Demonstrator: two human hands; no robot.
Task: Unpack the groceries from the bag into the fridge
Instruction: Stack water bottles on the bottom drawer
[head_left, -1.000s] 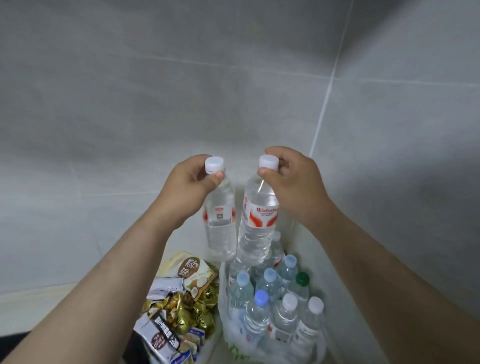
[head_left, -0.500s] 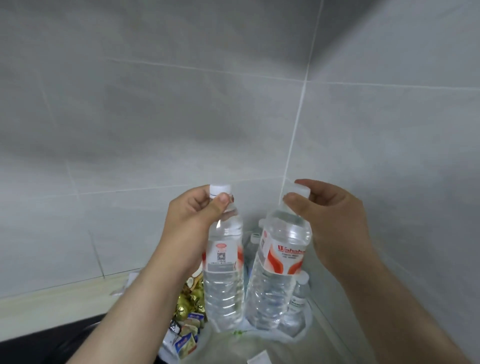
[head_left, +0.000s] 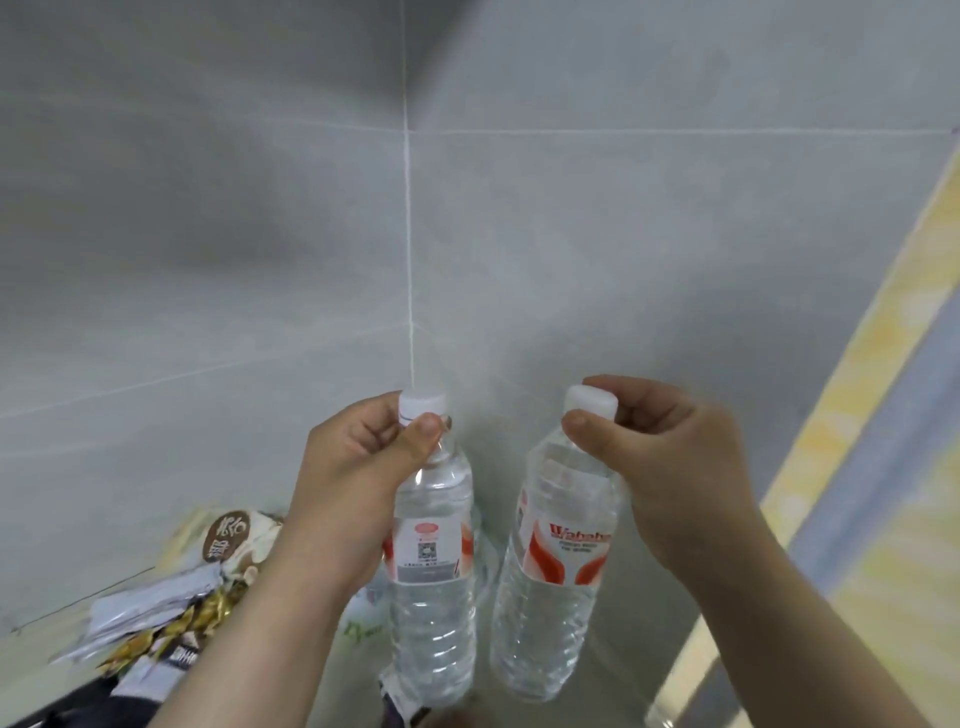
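Grey tiles (head_left: 208, 234) behind; pinching left bottle (head_left: 434, 597) at the cap with left hand (head_left: 353, 478), right bottle (head_left: 550, 613) likewise with right hand (head_left: 670, 467).

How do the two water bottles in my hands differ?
The left bottle faces you with its QR-code side; the right bottle shows its red brand name. The left bottle hangs nearly upright; the right bottle tilts, base toward the left one. Both are clear, white-capped and held at the cap.

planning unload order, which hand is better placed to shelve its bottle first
Right, marginally: the right hand pinches the right bottle by its cap, away from clutter; the left hand holds the left bottle beside snack packets. Fridge unseen.
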